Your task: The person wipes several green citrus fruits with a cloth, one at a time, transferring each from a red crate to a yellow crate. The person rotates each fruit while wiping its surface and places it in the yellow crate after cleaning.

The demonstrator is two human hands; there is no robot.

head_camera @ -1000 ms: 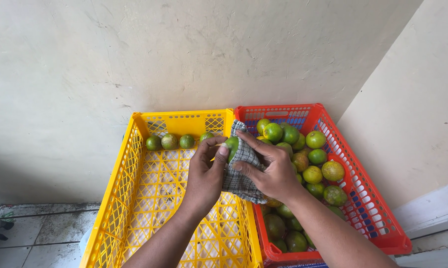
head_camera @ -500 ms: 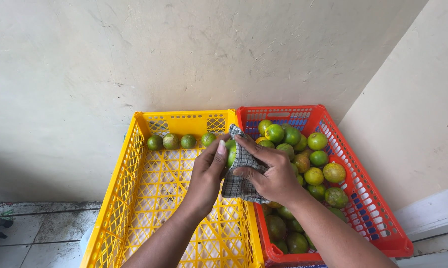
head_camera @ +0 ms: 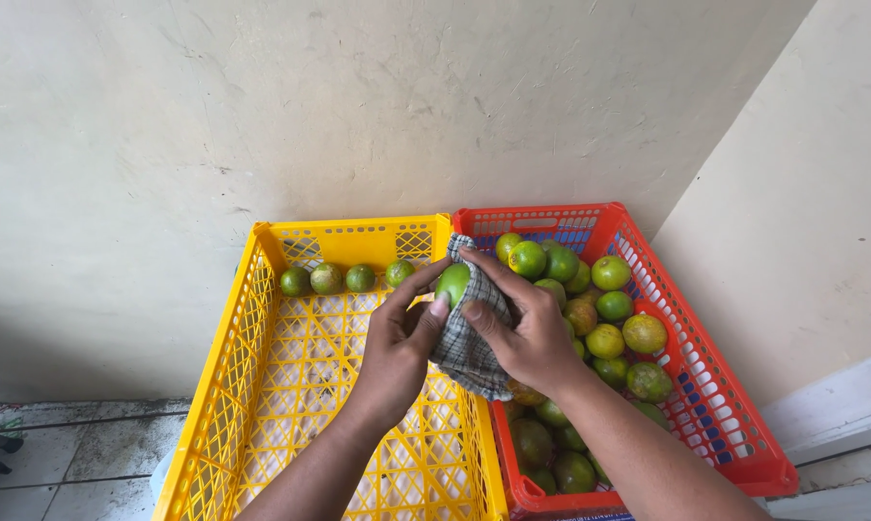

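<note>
Pale, scuffed plaster wall (head_camera: 358, 106) forms the backdrop, meeting a tiled floor (head_camera: 59, 463) at lower left. Centre: a green citrus fruit (head_camera: 452, 283), held above the shared edge of two crates, lies half wrapped in a checked grey cloth (head_camera: 469, 342). Fingers of the right hand (head_camera: 522, 333) curl over the cloth from the right and above, index fingertip reaching the fruit's upper edge, thumb pressing the cloth from below. Left hand (head_camera: 397, 352) closes on the fruit from the left, its thumb (head_camera: 433, 314) set against the fruit's lower side and its index finger arched across the top; the remaining fingers are hidden behind the fruit, so their grip cannot be told. Left of the hands: a yellow lattice crate (head_camera: 252, 386) with four green fruits (head_camera: 344, 279) in a row along its far wall. Right: a red lattice crate (head_camera: 715, 386), touching the yellow one, heaped with green and yellowish fruits (head_camera: 604, 309).
</note>
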